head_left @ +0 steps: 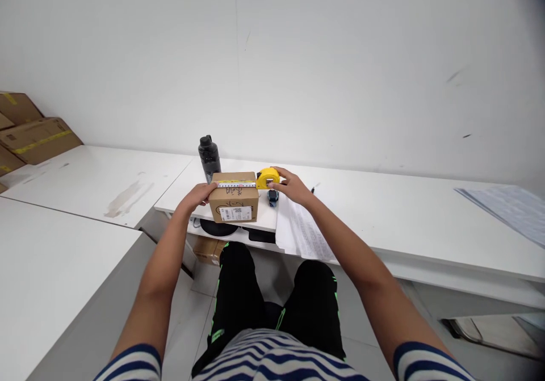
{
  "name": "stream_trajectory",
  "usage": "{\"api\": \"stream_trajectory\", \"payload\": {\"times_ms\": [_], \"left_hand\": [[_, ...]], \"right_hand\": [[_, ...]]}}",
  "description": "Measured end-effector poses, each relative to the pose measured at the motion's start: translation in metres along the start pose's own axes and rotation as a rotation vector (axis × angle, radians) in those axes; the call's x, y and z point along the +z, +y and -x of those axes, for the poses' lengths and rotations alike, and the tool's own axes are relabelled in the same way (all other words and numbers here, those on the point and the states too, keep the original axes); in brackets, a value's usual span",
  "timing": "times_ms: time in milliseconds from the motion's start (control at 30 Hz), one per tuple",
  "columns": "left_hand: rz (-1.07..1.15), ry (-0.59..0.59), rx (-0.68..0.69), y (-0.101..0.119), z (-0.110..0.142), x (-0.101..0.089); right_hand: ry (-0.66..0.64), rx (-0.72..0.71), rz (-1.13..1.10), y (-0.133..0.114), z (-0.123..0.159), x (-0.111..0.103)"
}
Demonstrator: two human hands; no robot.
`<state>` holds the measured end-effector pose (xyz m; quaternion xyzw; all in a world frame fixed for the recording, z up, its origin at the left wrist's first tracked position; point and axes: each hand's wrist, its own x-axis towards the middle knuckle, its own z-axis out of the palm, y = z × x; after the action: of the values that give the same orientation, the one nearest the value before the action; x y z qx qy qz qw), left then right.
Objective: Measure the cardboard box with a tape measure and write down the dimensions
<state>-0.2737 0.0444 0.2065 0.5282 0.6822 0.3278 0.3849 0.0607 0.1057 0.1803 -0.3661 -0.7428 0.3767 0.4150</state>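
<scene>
A small cardboard box (pixel 234 199) with a shipping label and handwritten marks stands at the front edge of the white table. Across its top lies the pulled-out blade of a yellow tape measure (pixel 267 178). My left hand (pixel 199 195) is closed at the box's left top edge, fingers pressing the end of the blade there. My right hand (pixel 292 184) grips the tape measure's case at the box's right side. Just below the case sits a dark wristwatch (pixel 273 197), next to printed sheets (pixel 302 230).
Behind the box stands a dark water bottle (pixel 209 156). More papers (pixel 506 208) lie at the table's right. Cardboard boxes (pixel 40 139) are stacked at far left. Another carton (pixel 208 250) is under the table, below a shelf holding black items. A white wall (pixel 319 74) rises behind.
</scene>
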Motion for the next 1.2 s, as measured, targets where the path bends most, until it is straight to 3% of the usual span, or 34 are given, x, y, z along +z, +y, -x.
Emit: {"api": "stream_trajectory", "payload": {"times_ms": [300,467,567,700,833,1000,1200], "left_hand": [[-0.025,-0.059,0.164,-0.009,0.007,-0.004],[-0.063,-0.031,0.228,0.003,0.002,-0.023],[-0.028,0.021,0.317,0.033,-0.012,-0.026],[-0.297,-0.015,0.404,0.072,-0.047,-0.001],[-0.574,0.048,0.411,0.079,-0.074,0.030],[-0.691,0.008,0.374,0.068,-0.075,0.041],[-0.798,0.000,0.399,0.065,-0.067,0.044]], "right_hand": [[-0.026,-0.045,0.000,0.005,0.002,-0.001],[0.042,-0.031,0.241,-0.034,0.022,-0.004],[0.048,0.022,0.452,-0.069,0.053,0.021],[0.006,0.071,0.593,-0.104,0.090,0.083],[-0.033,0.054,0.704,-0.112,0.092,0.123],[-0.011,0.131,0.694,-0.110,0.071,0.122],[-0.025,0.091,0.650,-0.108,0.063,0.122]]}}
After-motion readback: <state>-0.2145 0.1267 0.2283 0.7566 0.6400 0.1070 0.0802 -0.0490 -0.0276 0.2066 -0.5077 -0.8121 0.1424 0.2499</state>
